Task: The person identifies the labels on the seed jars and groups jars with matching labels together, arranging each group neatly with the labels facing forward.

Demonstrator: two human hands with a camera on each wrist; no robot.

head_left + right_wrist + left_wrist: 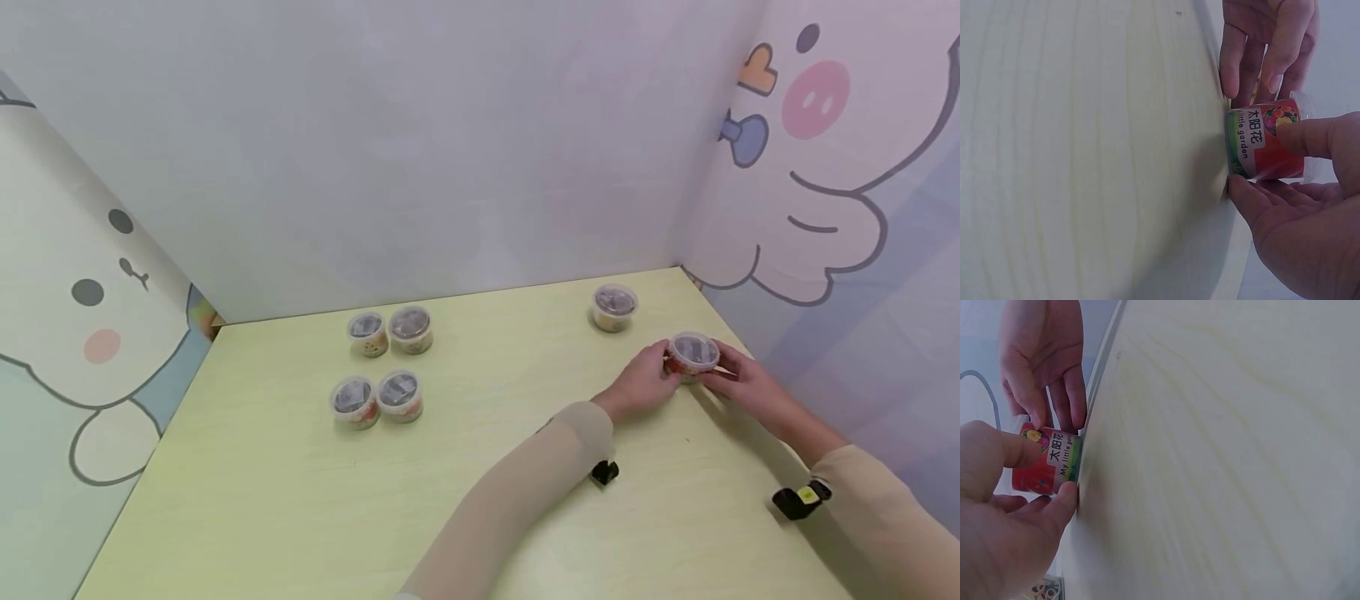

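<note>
Both hands hold a small lidded plastic cup (693, 353) low over the right side of the table. Its label is red and green, printed "My little garden" with a flower picture, and its clear lid faces up. From the left side, my left hand (647, 382) grips it, thumb (1022, 450) on the label and fingers round the side. My right hand (753, 392) grips the opposite side, with its thumb (1310, 136) across the label. The cup's base is close to the tabletop in both wrist views.
Another lidded cup (614, 307) stands near the table's back right. Two cups, one of them a wider cup (411, 329), stand at the back left, with a red-labelled cup (356, 402) and its neighbour (401, 396) in front. Printed curtains (465, 167) border the pale yellow table (300, 508).
</note>
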